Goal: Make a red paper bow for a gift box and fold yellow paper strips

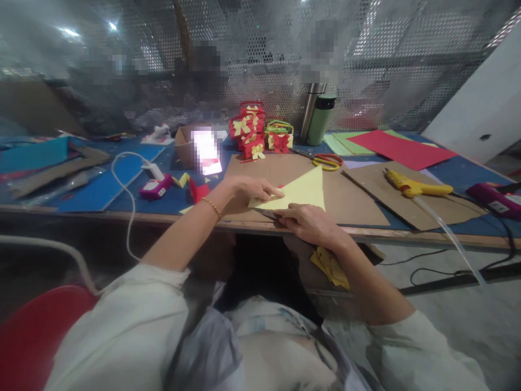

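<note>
Yellow paper (305,189), long axis left-right: left hand (256,188) outstretched on left end, right hand (312,224) at near edge, grip unclear

Craft workshop: glue gun (423,188), red paper (401,149).

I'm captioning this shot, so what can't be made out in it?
All in the head view:
- Dark tool at the right hand: largely hidden by the fingers.
- Lit screen: content lost to pixelation.
- Purple box on the right: cut off by the right edge.
- Red seat: cut off by the left edge.
</note>
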{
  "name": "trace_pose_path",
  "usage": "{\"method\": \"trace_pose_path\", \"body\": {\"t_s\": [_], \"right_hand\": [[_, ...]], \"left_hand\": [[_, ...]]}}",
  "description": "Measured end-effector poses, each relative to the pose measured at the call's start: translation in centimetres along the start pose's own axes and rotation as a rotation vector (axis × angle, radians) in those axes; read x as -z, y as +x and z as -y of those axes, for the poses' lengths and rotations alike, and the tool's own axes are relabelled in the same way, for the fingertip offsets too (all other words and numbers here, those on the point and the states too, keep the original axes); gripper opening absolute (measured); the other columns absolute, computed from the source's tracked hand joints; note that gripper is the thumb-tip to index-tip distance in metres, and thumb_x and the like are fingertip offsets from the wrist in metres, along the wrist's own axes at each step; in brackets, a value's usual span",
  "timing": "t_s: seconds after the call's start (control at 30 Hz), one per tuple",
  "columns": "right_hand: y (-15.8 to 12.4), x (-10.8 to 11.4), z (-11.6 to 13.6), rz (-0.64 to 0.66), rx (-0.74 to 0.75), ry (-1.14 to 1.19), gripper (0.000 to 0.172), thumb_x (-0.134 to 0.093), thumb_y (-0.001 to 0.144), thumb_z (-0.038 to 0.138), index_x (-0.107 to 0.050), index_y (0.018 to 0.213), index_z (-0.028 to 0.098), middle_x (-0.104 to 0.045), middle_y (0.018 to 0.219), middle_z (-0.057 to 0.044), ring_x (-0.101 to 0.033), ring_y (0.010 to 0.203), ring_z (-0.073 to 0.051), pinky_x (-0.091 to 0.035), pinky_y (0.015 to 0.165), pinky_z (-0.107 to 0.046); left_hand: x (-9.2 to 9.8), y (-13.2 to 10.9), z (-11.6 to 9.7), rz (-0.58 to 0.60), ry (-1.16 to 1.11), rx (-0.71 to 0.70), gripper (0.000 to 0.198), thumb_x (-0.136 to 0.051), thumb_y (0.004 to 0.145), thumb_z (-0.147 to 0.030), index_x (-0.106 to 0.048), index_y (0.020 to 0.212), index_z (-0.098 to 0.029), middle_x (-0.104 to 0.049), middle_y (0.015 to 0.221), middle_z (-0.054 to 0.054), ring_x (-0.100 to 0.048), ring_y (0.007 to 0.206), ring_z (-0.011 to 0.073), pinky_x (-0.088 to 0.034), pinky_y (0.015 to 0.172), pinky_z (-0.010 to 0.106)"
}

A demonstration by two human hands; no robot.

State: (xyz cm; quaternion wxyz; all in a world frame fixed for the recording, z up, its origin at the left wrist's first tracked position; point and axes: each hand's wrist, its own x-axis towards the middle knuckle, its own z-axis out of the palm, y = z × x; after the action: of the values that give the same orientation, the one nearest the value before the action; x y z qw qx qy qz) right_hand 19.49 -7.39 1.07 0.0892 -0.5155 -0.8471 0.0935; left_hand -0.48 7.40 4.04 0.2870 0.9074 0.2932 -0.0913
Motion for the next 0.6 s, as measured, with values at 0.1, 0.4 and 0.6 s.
{"method": "trace_pose_path", "body": {"t_s": [0.1, 0.4, 0.6], "right_hand": [[-0.15, 0.01, 0.06, -0.004, -0.001, -0.015, 0.041, -0.049, 0.104, 0.029, -0.069, 0.139, 0.034, -0.076, 0.112, -0.006, -0.069, 0.100, -0.022, -0.036, 0.070, -0.026], [-0.04, -0.07, 0.12, -0.002, -0.003, -0.025, 0.041, -0.048, 0.104, 0.030, -0.069, 0.140, 0.033, -0.077, 0.115, -0.007, -0.068, 0.103, -0.023, -0.037, 0.071, -0.027], [-0.35, -0.24, 0.05, 0.011, 0.012, -0.062, 0.044, -0.045, 0.106, 0.033, -0.063, 0.146, 0.036, -0.075, 0.109, -0.008, -0.068, 0.096, -0.022, -0.036, 0.069, -0.027]], "left_hand": [[-0.01, 0.06, -0.01, 0.002, -0.001, -0.016, 0.059, -0.057, 0.086, -0.032, -0.063, 0.144, -0.036, -0.071, 0.139, -0.001, -0.060, 0.113, 0.0236, -0.046, 0.097, 0.030], [-0.04, 0.13, 0.03, -0.001, -0.035, -0.014, 0.059, -0.059, 0.085, -0.028, -0.064, 0.143, -0.036, -0.071, 0.140, -0.001, -0.060, 0.109, 0.0232, -0.047, 0.098, 0.033], [-0.30, 0.18, 0.70, -0.021, -0.076, -0.027, 0.056, -0.058, 0.086, -0.032, -0.066, 0.141, -0.034, -0.070, 0.141, 0.000, -0.060, 0.112, 0.0245, -0.046, 0.102, 0.036]]}}
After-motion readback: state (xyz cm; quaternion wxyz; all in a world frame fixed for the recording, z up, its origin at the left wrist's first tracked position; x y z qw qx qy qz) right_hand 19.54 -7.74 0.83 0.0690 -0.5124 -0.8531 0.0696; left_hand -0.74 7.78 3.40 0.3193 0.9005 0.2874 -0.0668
